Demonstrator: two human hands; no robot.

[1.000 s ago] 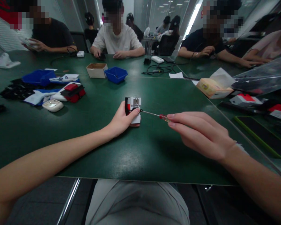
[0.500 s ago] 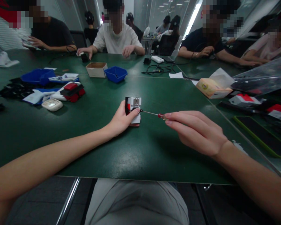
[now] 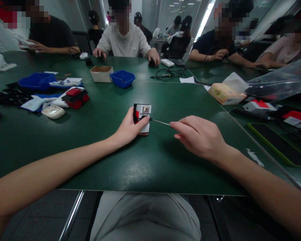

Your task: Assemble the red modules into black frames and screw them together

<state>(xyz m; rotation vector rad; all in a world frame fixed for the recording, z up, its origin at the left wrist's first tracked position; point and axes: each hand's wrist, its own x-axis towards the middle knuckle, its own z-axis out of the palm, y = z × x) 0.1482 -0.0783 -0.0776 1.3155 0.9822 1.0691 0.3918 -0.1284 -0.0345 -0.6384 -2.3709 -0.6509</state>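
Note:
Held upright near the middle of the table is a small white, black and red device (image 3: pixel 145 128) with a square metal part on its face. My left hand (image 3: pixel 130 126) is closed around its left side, the thumb pressed across the front. From the right, my right hand (image 3: pixel 199 135) grips a screwdriver (image 3: pixel 161 122), whose handle is mostly covered by the fingers. Its thin shaft reaches left to a small black part at the device's right edge, beside my left thumb. Whether the tip sits in a screw is too small to tell.
On the green table (image 3: pixel 110 170), a cardboard box (image 3: pixel 101 74) and blue bin (image 3: pixel 122 79) stand beyond my hands. Gloves, a white oval case (image 3: pixel 53 112) and red-black pieces (image 3: pixel 76 97) lie left. A tissue pack (image 3: pixel 227 93) and green-edged mat (image 3: pixel 278 144) are right. People sit opposite.
My right hand's fingers have moved forward along the screwdriver and curled over its handle. The left hand keeps the device in place. The person opposite has shifted both hands.

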